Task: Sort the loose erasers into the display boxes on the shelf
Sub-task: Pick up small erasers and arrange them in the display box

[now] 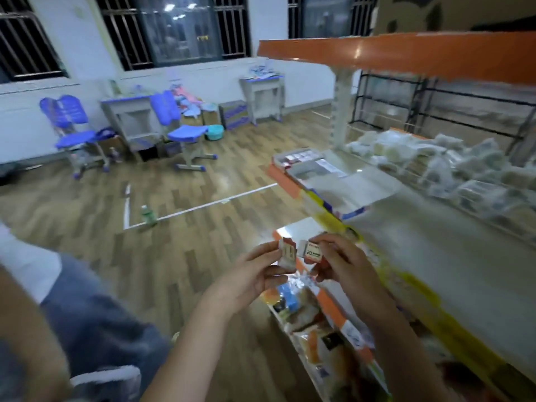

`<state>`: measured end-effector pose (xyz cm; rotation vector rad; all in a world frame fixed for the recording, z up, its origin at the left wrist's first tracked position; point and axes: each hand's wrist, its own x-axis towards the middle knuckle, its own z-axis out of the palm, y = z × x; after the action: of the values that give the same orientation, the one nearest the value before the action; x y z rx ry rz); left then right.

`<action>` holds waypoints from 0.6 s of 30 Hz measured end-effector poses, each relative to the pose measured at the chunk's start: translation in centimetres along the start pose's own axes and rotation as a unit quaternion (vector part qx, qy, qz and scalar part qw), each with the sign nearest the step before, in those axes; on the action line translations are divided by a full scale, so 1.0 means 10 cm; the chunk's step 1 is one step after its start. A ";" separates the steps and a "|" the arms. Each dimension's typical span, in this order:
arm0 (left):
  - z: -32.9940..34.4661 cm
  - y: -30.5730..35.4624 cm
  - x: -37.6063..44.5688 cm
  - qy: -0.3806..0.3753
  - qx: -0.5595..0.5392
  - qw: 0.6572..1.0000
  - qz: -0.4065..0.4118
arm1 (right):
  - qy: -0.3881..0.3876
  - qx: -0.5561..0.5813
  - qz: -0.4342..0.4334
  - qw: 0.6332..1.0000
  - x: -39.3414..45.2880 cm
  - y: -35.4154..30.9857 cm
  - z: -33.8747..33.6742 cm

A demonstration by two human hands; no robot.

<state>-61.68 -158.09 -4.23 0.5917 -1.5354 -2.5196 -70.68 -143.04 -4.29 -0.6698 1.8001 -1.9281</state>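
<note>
My left hand [255, 274] grips a small stack of erasers [287, 254] with white bodies and red sleeves. My right hand [338, 259] pinches a single white eraser with a red sleeve [311, 251] marked "28". Both hands are held close together in front of the shelf's [435, 256] front edge. Further back on the same shelf, open display boxes [301, 161] hold rows of erasers. A flat open box lid [353, 190] lies beside them.
Bagged goods [464, 166] pile up at the back of the shelf. A lower shelf [313, 314] under my hands holds packets. An orange shelf board [406, 53] hangs overhead. A bottle [148, 214] stands on the wooden floor, with blue chairs [75, 132] and desks beyond.
</note>
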 end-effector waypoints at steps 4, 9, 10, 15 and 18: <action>-0.46 0.19 0.09 0.014 0.012 1.000 0.011 | -0.028 0.050 0.034 0.998 0.33 0.08 0.41; -0.79 0.40 0.40 -0.006 0.129 0.991 0.027 | -0.081 0.025 0.042 0.996 0.75 0.13 0.63; -0.84 0.43 0.50 0.003 0.155 0.987 0.031 | -0.081 0.014 0.039 0.996 0.85 0.13 0.65; -1.05 0.68 1.10 0.011 0.234 0.970 0.059 | -0.064 -0.042 0.010 0.997 1.46 0.19 0.71; -1.16 0.86 1.53 0.001 0.270 0.960 0.069 | -0.045 -0.072 -0.006 0.996 1.89 0.24 0.71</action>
<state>-71.89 -176.44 -5.39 0.5180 -2.1933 -1.9880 -81.55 -160.26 -5.10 -0.8050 1.8944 -1.7591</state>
